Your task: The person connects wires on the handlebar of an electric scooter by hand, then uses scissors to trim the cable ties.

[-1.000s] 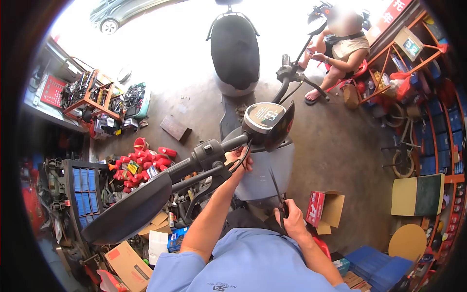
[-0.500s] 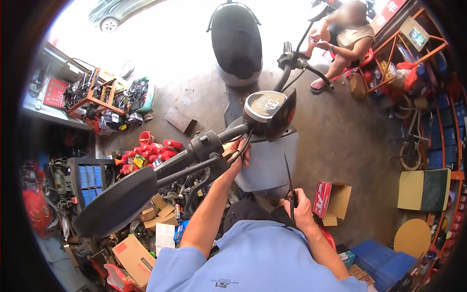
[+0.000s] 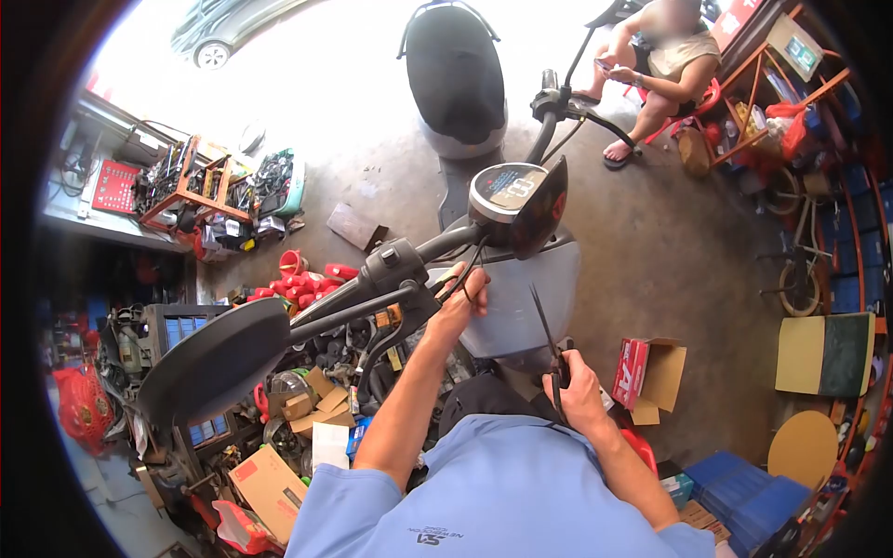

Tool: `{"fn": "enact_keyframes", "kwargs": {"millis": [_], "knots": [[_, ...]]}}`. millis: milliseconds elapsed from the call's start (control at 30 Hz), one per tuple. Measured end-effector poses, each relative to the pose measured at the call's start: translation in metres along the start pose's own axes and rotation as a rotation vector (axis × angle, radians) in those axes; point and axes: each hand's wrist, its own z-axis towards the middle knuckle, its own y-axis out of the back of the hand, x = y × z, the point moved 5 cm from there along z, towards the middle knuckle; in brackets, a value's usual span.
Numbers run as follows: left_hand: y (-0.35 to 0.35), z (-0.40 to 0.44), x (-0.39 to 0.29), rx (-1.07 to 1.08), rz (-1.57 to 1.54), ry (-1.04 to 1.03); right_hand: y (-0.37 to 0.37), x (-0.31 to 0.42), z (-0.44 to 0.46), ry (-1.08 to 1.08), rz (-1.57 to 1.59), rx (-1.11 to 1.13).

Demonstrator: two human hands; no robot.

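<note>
Reading the view as a clock face centred on the left hand (image 3: 464, 302), with 12 at the top edge, the electric scooter's front panel (image 3: 523, 312) lies at 3, its display (image 3: 510, 191) at 1 and its seat (image 3: 454, 82) at 12. The left hand is under the handlebar (image 3: 445, 245), fingers curled in close to a thin black cable (image 3: 479, 259); whether they pinch it or something behind it, I cannot tell. The right hand (image 3: 582, 389), at 4, is wrapped around what look like long-bladed scissors (image 3: 557, 358). Their blades slant toward 11 from the grip, and the tips overlap the panel in view; contact cannot be judged.

To work well here, I would let the left fingers steady things lightly, without tugging the cable against the handlebar. The scissors deserve a firm hold near the handles, since blades this long magnify any wobble at the tips. Keep those tips clear of the left fingers and the cable, and lift them off the panel's smooth face, which would probably mark easily. The mirror (image 3: 219, 363), out at 8 to 9, and the brake lever (image 3: 379, 346) at 8 crowd the left forearm, so small wrist movements should serve better than broad arm swings.
</note>
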Motion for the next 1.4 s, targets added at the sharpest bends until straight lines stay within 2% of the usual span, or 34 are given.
{"fn": "enact_keyframes", "kwargs": {"millis": [100, 267, 300, 367, 500, 567, 633, 800, 1033, 1300, 1400], "knots": [[0.002, -0.001, 0.000, 0.015, -0.025, 0.023, 0.002, -0.006, -0.003, -0.024, 0.025, 0.015], [0.001, -0.001, 0.001, -0.003, 0.014, 0.013, 0.023, -0.021, -0.003, -0.006, 0.025, -0.105], [0.001, -0.001, 0.002, 0.004, 0.015, 0.005, 0.027, -0.029, 0.001, -0.095, 0.082, -0.103], [0.001, 0.000, 0.006, -0.045, -0.037, 0.005, 0.046, -0.033, 0.013, -0.148, 0.021, -0.127], [0.001, 0.001, 0.009, -0.093, -0.036, 0.001, 0.087, -0.030, 0.067, -0.058, -0.197, -0.192], [-0.001, -0.001, 0.007, -0.108, -0.049, -0.018, 0.102, -0.038, 0.104, -0.129, -0.277, -0.176], [0.002, 0.000, 0.012, -0.102, -0.037, -0.056, 0.116, -0.026, 0.133, -0.108, -0.431, -0.158], [-0.003, -0.003, 0.012, -0.149, -0.009, -0.078, 0.117, -0.008, 0.184, -0.136, -0.554, 0.064], [0.001, 0.001, 0.014, -0.250, 0.003, -0.103, 0.127, -0.033, 0.193, -0.189, -0.317, 0.145], [-0.002, 0.003, 0.010, -0.340, 0.102, -0.143, 0.117, -0.042, 0.219, -0.078, -0.178, 0.185], [-0.001, 0.001, 0.011, -0.384, 0.082, -0.126, 0.108, -0.071, 0.209, -0.105, -0.028, 0.160]]}}
